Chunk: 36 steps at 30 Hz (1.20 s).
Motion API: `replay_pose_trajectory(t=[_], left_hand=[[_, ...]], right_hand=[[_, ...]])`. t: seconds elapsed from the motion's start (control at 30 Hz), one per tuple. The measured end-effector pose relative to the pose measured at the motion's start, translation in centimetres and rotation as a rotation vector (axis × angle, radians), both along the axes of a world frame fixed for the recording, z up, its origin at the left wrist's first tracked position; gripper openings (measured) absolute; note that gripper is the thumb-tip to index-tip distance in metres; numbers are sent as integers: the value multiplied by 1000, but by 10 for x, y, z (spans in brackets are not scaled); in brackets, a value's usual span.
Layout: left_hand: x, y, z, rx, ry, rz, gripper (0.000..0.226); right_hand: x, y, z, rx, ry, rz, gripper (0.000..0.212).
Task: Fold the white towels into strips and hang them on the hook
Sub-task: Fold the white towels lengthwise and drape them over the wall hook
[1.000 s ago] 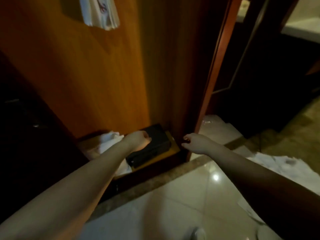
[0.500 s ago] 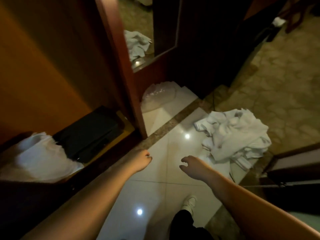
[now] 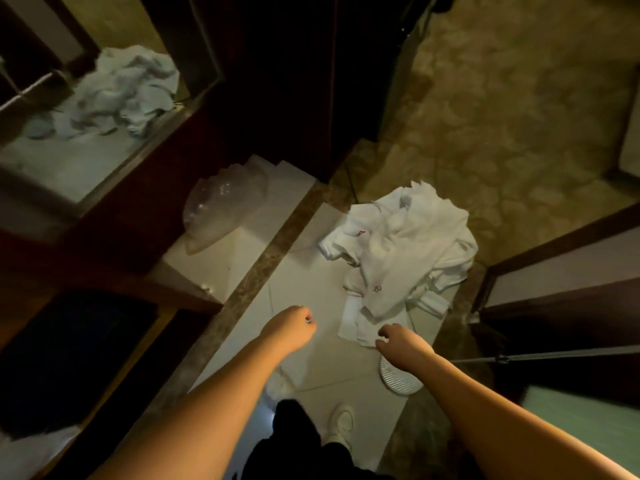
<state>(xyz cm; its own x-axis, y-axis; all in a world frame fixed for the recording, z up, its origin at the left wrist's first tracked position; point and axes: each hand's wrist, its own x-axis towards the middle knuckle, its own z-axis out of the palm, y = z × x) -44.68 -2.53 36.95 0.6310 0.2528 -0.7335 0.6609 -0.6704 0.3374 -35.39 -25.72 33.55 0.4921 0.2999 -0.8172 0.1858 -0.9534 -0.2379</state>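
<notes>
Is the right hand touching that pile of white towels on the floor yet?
Cannot tell: in the head view the right hand overlaps the edge of the pile of white towels, height unclear.

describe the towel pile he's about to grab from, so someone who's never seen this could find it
Start at the pale glossy tile floor ahead of the person's feet. The towel pile is the crumpled white heap where tile meets the brown patterned floor, just beyond the right hand. Unlike the clear plastic bag to its left, it is opaque cloth with small red marks.
</notes>
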Motion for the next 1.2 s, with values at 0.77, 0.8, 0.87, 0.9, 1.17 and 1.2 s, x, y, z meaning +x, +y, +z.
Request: replay_pose_trajectory(t=[0.77, 0.8, 0.87, 0.9, 1.17, 1.2], left_hand=[[338, -12, -338, -180, 224, -296, 31], [340, -17, -359, -183, 231, -290, 32], [341, -29, -399, -198, 240, -285, 30], [341, -36, -419, -209, 244, -288, 28], [329, -93, -529, -282, 162, -124, 26], [329, -97, -536, -283, 149, -98, 25]], right_hand=[[228, -30, -295, -74, 153, -764, 26], [234, -30, -315, -61, 153, -773, 27], [242, -27, -355, -30, 158, -804, 35], [245, -24, -375, -18, 153, -822, 43], [248, -2, -482, 32, -58, -933, 77], [248, -2, -489, 27, -103, -925, 75]])
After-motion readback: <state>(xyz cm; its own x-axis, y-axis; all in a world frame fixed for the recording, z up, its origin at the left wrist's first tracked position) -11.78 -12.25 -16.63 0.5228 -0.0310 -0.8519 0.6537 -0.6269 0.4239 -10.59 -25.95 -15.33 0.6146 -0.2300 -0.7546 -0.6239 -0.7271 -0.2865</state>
